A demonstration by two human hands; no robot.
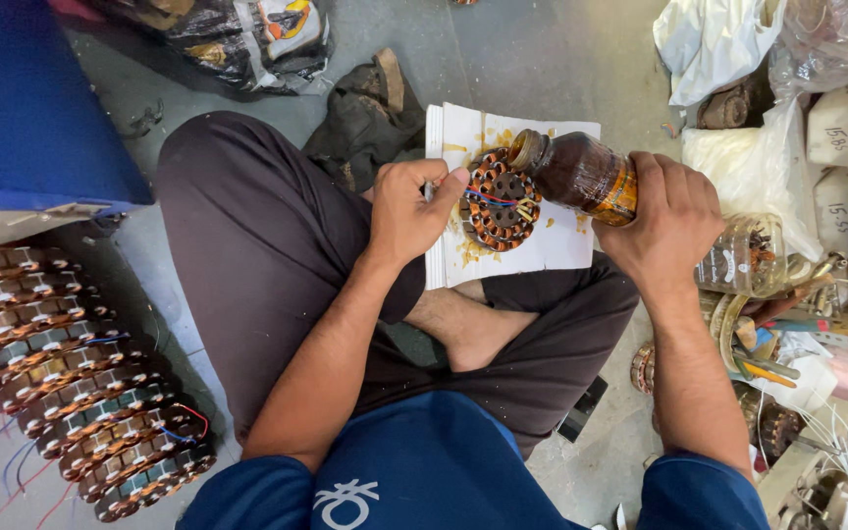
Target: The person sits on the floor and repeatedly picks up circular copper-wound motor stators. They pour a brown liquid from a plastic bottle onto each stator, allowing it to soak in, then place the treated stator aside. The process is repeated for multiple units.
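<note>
I sit cross-legged with a stained white pad [561,245] resting on my lap. On it lies a round stator with copper coils [503,199]. My left hand [409,208] grips the stator's left edge with thumb and fingers. My right hand [667,218] holds a brown bottle of amber liquid [579,172], tilted so that its open mouth is over the stator's upper right edge.
Several wound stators [71,373] lie in a row on the floor at my left, below a blue box [31,108]. A clear jar [748,257], tools, white blocks [841,128] and plastic bags [718,39] crowd the right. A dark cloth [365,118] lies beyond my knee.
</note>
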